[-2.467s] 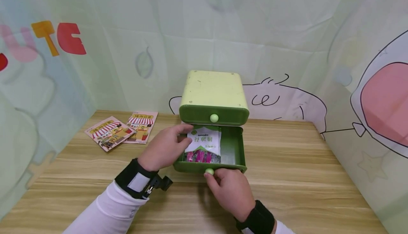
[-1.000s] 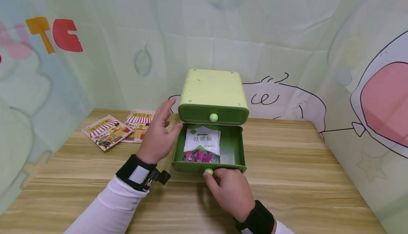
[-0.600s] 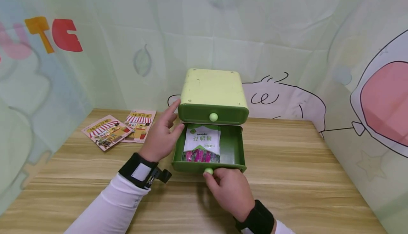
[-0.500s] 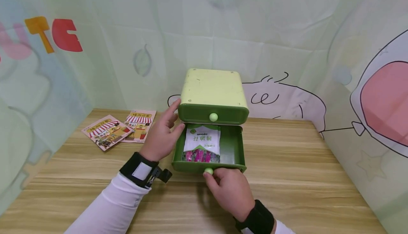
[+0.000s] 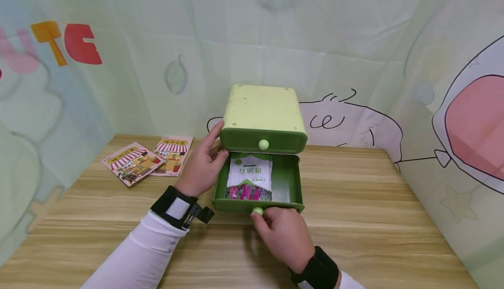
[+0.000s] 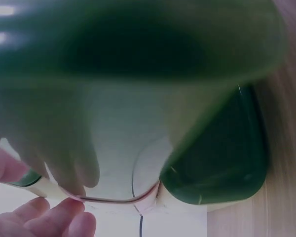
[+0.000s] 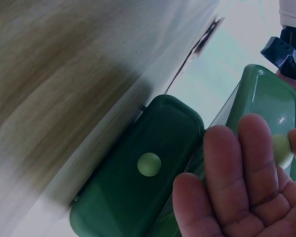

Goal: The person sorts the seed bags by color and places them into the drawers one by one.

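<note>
A small cream drawer cabinet (image 5: 264, 107) with green drawers stands on the table. Its middle drawer (image 5: 286, 179) is pulled out, and a seed packet (image 5: 250, 177) with pink flowers lies in its left part. My right hand (image 5: 285, 238) pinches the pale green drawer knob (image 5: 257, 211) between thumb and finger; the other fingers are extended in the right wrist view. My left hand (image 5: 201, 166) rests at the cabinet's left side, index fingertip against it and thumb by the drawer's left edge. Left-hand fingers (image 6: 64, 215) show beside the cabinet in the left wrist view.
Two pink packets (image 5: 133, 163) with striped awnings lie overlapping on the wooden table (image 5: 354, 219) to the left. Under the pulled drawer, a closed lower drawer (image 7: 138, 168) shows in the right wrist view. A printed cloth backdrop (image 5: 346, 26) stands behind and at both sides.
My left hand has left the seed packet in the drawer and moved up and left to the cabinet's side. The right hand and the pulled drawer have stayed in place.
</note>
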`<state>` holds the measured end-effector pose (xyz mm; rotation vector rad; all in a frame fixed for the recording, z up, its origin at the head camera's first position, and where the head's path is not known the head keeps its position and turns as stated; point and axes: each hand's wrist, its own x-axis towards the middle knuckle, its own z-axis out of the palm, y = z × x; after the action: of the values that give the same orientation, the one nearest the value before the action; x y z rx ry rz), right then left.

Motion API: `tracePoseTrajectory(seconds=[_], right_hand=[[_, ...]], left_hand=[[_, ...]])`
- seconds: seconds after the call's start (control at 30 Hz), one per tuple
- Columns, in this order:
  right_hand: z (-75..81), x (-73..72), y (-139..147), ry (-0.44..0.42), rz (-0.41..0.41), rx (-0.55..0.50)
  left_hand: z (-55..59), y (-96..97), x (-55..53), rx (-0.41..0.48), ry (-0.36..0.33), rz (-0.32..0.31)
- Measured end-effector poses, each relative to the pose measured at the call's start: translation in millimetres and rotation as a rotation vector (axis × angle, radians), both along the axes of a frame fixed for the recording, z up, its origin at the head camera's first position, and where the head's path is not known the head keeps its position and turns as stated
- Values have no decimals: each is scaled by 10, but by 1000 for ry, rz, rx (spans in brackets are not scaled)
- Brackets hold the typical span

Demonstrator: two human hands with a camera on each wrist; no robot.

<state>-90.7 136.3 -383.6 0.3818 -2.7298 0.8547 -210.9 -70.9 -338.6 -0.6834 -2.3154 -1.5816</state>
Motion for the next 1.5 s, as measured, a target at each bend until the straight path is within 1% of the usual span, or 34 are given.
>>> tracePoseTrajectory(seconds=[0.1,0.23,0.3,0.5,0.8,1.2,1.5], right_hand=[[-1,0,-2,1,1,1],[-1,1,-3,1,-1,3],[-2,0,-4,-3,-1,4],[-7,-3,-5,-11,-2,1],[-19,-5,-2,12,-4,-1],[-29,-11,-2,22,-6,0],[-46,-10,-10,30,-9,-5]], left_hand=[[-17,-9,-10,-26,11,38],[-33,-23,-22,-83,31,95],[-44,-30,-33,-96,41,107],[-70,-39,-61,-90,60,105],[-81,-35,-72,-86,72,114],[-94,-18,-81,-71,89,125],[-92,-18,-77,-98,91,140]])
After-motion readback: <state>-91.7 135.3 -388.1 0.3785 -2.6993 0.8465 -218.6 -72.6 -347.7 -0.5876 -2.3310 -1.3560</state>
